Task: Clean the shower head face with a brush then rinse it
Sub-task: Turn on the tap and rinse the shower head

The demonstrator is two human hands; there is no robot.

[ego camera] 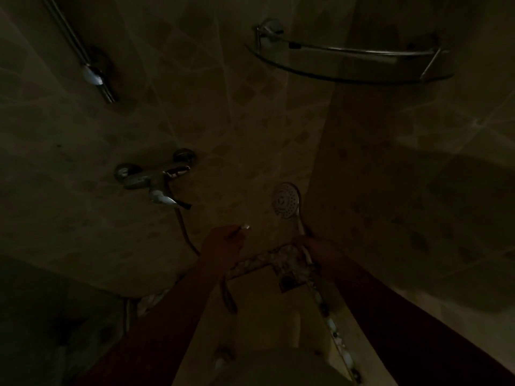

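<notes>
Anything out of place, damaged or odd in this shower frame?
Nothing looks damaged or spilled. The right hand holds the shower head by its handle, face toward the camera; the left hand grips a small brush, apart from the face. The only oddity is very dim light, which hides fine detail.

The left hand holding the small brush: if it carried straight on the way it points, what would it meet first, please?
Probably the tiled wall. The left hand aims its brush up and rightward, passing left of the shower head in the right hand. Depth is unclear in this dim picture.
</notes>
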